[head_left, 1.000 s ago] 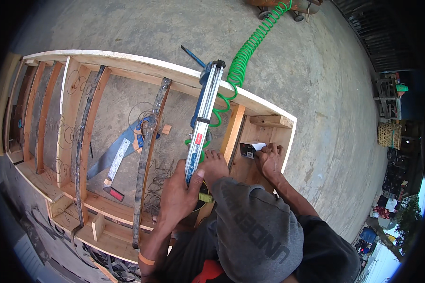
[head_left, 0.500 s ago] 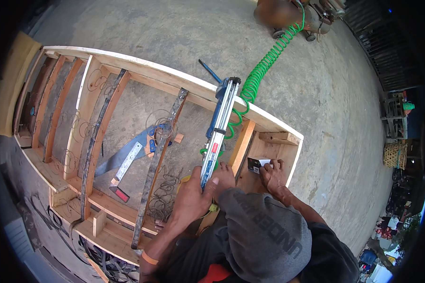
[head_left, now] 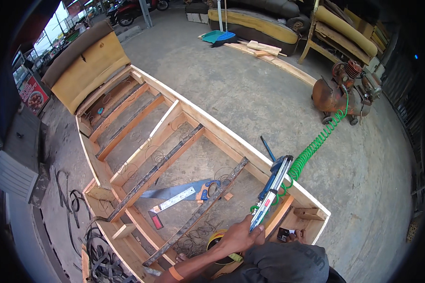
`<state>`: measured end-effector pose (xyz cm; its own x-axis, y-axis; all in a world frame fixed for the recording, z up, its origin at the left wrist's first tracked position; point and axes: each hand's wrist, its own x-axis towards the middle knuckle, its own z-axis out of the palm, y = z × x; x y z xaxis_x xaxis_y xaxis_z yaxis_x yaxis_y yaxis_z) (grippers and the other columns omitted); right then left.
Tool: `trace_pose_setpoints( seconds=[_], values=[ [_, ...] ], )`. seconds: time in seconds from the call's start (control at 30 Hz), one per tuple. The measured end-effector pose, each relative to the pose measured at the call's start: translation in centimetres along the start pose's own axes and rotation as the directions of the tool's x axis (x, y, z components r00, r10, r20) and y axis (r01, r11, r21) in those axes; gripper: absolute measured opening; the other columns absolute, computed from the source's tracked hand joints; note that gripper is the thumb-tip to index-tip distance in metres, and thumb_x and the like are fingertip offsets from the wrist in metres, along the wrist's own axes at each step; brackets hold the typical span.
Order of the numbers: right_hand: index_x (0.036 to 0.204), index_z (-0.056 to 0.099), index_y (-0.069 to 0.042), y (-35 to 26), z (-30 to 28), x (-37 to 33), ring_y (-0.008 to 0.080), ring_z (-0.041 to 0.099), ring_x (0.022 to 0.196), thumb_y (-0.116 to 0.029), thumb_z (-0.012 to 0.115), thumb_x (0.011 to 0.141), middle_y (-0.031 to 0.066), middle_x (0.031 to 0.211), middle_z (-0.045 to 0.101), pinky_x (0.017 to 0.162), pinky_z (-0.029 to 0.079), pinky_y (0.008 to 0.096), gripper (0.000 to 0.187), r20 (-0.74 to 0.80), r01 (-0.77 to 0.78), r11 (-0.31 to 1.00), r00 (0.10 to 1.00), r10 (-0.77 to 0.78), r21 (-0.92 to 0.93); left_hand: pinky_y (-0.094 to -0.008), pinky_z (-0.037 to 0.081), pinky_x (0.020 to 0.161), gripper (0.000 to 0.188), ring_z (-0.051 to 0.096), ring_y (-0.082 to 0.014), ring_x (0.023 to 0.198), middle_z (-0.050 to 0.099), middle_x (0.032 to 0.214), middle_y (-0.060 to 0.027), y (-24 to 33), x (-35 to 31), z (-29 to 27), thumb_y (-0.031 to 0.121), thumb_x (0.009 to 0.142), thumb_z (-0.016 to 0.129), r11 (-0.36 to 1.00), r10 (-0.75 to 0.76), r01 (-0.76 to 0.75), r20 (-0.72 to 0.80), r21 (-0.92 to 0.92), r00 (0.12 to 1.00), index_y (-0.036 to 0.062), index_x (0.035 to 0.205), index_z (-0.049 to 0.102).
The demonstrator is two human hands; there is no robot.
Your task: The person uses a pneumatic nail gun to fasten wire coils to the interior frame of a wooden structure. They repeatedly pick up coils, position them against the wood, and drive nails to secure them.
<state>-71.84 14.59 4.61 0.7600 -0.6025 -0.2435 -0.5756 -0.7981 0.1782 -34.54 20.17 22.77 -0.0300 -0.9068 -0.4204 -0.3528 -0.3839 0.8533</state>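
My left hand [head_left: 243,237] is closed around the lower end of a long blue-and-silver air nailer [head_left: 271,191]. The tool lies slantwise near the right end of a low wooden seat frame [head_left: 210,113], with its far end over the white-edged rail. A green coiled air hose [head_left: 315,144] runs up to it. At the frame's end compartment, my right hand [head_left: 296,236] has its fingers curled at a small black-and-white packet [head_left: 284,234]. Grey printed cloth [head_left: 288,264] hides part of that hand. Beside my left hand, a yellow round container [head_left: 216,237] is partly covered.
Between the slats lie a handsaw [head_left: 174,192], a try square [head_left: 177,200] and loose wire springs [head_left: 196,238]. A rusty compressor [head_left: 337,96] stands beyond, at the hose's far end. Black straps [head_left: 101,254] lie left of the frame. Old sofas [head_left: 255,30] and planks [head_left: 274,61] sit behind.
My view has tilted up and swung left, bringing in the sofas and the whole frame. Both hands stay at the same places on the frame, with the nailer still in my left.
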Motion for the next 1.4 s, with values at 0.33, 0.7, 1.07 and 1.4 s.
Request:
trace_pose_setpoints(
  seconds=[0.33, 0.7, 1.07, 1.4],
  values=[
    [0.078, 0.067, -0.023, 3.3, -2.0, -1.8, 0.0191, 0.056, 0.104, -0.038, 0.062, 0.075, -0.0034, 0.085, 0.064, 0.099, 0.034, 0.0446, 0.016, 0.067, 0.088, 0.986, 0.993, -0.098, 0.139, -0.057, 0.052, 0.076, 0.054, 0.07, -0.0511, 0.086, 0.069, 0.09, -0.0334, 0.4, 0.1, 0.1, 0.047, 0.106, 0.053, 0.999, -0.022, 0.025, 0.093, -0.023, 0.995, -0.0011, 0.131, 0.048],
    [0.091, 0.071, -0.021, 3.5, -5.6, -1.1, 0.0237, 0.063, 0.093, -0.03, 0.068, 0.076, 0.0004, 0.089, 0.066, 0.081, 0.049, 0.0421, 0.017, -0.134, 0.256, 0.945, 0.963, -0.232, 0.205, -0.0558, 0.052, 0.077, 0.057, 0.071, -0.0497, 0.085, 0.07, 0.091, -0.0332, -0.6, 0.5, 1.0, 0.042, 0.106, 0.053, 0.999, 0.03, -0.028, 0.07, -0.031, 0.997, -0.0034, 0.138, 0.045],
    [0.092, 0.071, -0.02, 1.8, -4.1, -0.3, 0.0245, 0.063, 0.092, -0.028, 0.068, 0.077, 0.0013, 0.089, 0.066, 0.079, 0.049, 0.0426, 0.017, 0.006, 0.052, 0.969, 0.998, -0.055, 0.242, -0.0572, 0.051, 0.084, 0.056, 0.066, -0.0533, 0.097, 0.064, 0.107, -0.0384, -1.2, 0.7, 1.8, 0.038, 0.106, 0.054, 0.998, 0.059, -0.06, 0.045, 0.01, 0.997, -0.008, 0.136, 0.044],
    [0.093, 0.072, -0.019, 1.6, -3.9, -0.3, 0.0254, 0.064, 0.091, -0.027, 0.069, 0.077, 0.0021, 0.09, 0.066, 0.078, 0.05, 0.0431, 0.018, 0.069, -0.026, 0.966, 0.998, 0.008, 0.257, -0.054, 0.051, 0.089, 0.06, 0.065, -0.0519, 0.099, 0.061, 0.113, -0.0408, -0.9, 0.8, 1.3, 0.035, 0.106, 0.055, 0.999, 0.032, -0.031, 0.103, -0.012, 0.994, -0.0147, 0.136, 0.041]
  ],
)
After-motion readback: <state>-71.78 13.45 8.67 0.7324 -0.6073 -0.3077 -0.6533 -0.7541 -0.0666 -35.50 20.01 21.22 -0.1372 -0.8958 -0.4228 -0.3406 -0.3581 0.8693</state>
